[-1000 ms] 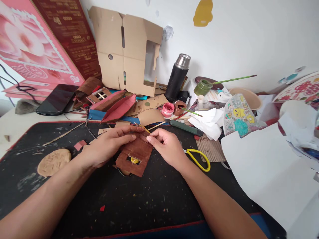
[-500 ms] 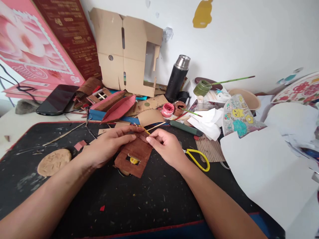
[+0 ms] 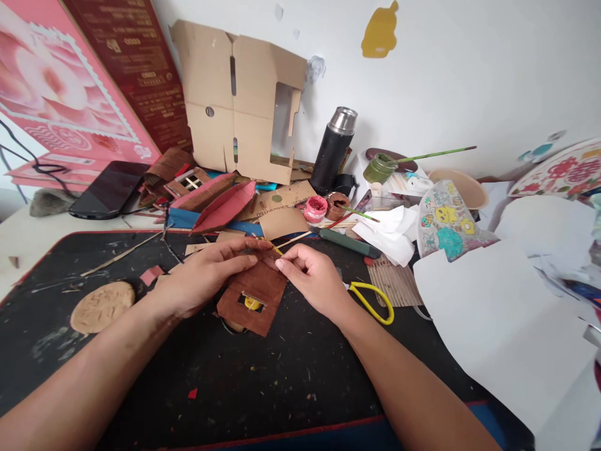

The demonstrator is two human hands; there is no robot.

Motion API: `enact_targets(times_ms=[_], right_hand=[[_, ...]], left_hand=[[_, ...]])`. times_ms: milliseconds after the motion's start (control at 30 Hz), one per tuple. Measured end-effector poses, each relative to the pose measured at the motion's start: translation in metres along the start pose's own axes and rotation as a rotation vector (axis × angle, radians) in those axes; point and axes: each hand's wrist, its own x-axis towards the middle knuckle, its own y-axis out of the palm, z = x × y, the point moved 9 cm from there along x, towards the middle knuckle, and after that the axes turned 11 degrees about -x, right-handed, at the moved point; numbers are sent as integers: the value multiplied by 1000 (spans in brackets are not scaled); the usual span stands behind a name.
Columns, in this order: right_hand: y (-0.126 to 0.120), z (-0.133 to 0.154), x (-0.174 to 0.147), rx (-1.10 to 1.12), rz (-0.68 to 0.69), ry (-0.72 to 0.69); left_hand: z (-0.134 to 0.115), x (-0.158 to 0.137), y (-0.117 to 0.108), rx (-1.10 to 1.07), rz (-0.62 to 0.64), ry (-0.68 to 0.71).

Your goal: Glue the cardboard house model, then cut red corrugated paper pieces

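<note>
Brown card (image 3: 256,282) is btwn L grip (image 3: 213,270) & R grip (image 3: 313,275), both pinching its far end.

White table (image 3: 28,244), left edge; on it, black red-edged mat (image 3: 263,388), lower centre. On the mat we list: tan disc (image 3: 102,307), left; yellow-handled tool (image 3: 365,285), right of centre; red scrap (image 3: 192,394), lower left-centre.

The 2 bare forearms, left forearm (image 3: 119,354) and right forearm (image 3: 399,366), slant forward and converge, bringing the hands close together, fingertips just apart. The left hand (image 3: 211,275) shows its back, long fingers stretched toward the right, thumb parallel on their nearer side. The right hand (image 3: 312,280) pinches with thumb and index finger, remaining fingers curled inward.
</note>
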Motion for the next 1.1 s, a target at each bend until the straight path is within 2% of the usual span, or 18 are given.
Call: enact_targets(times_ms=[333, 733, 900, 1100], right_hand=[[3, 2, -1, -5, 16, -3], [3, 2, -2, -29, 22, -7], [4, 2, -2, -23, 27, -12], [4, 2, -2, -22, 22, -15]], left_hand=[[-5, -1, 4, 90, 15, 8], [-1, -2, 7, 67, 46, -39], [-4, -1, 5, 81, 41, 13], [-1, -2, 6, 83, 75, 14]])
